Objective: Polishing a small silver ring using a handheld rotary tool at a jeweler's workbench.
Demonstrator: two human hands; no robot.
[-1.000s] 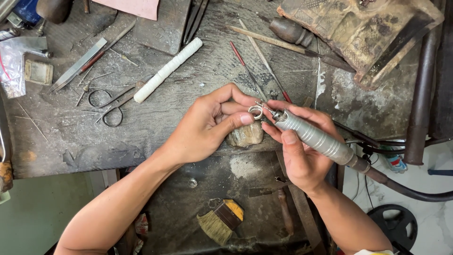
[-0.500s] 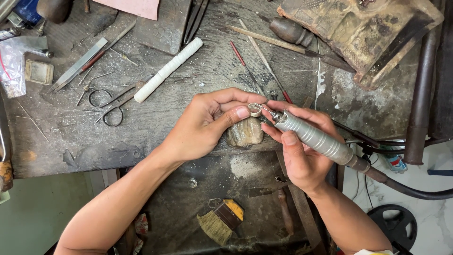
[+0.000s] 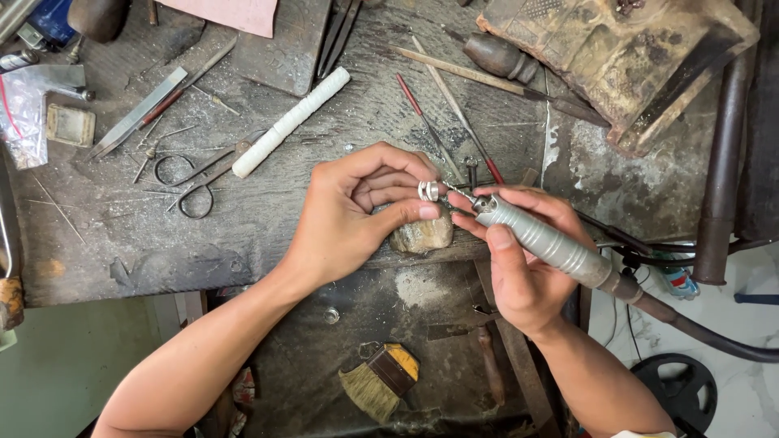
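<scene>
My left hand (image 3: 357, 215) pinches a small silver ring (image 3: 428, 191) between thumb and fingertips, held just above a worn wooden bench peg (image 3: 422, 235). My right hand (image 3: 519, 259) grips a grey metal rotary handpiece (image 3: 544, 239) like a pen. Its thin bit points left and meets the ring. A dark flexible shaft (image 3: 698, 328) runs from the handpiece off to the right.
Scissors (image 3: 195, 174), a white wrapped stick (image 3: 290, 122), flat files (image 3: 138, 113) and thin red-handled tools (image 3: 442, 122) lie on the dusty workbench (image 3: 122, 243). A battered wooden block (image 3: 625, 57) sits top right. A brush (image 3: 381, 381) lies on the lower tray.
My left hand has turned the ring slightly and its fingers have shifted around it; the handpiece stays against the ring in nearly the same spot.
</scene>
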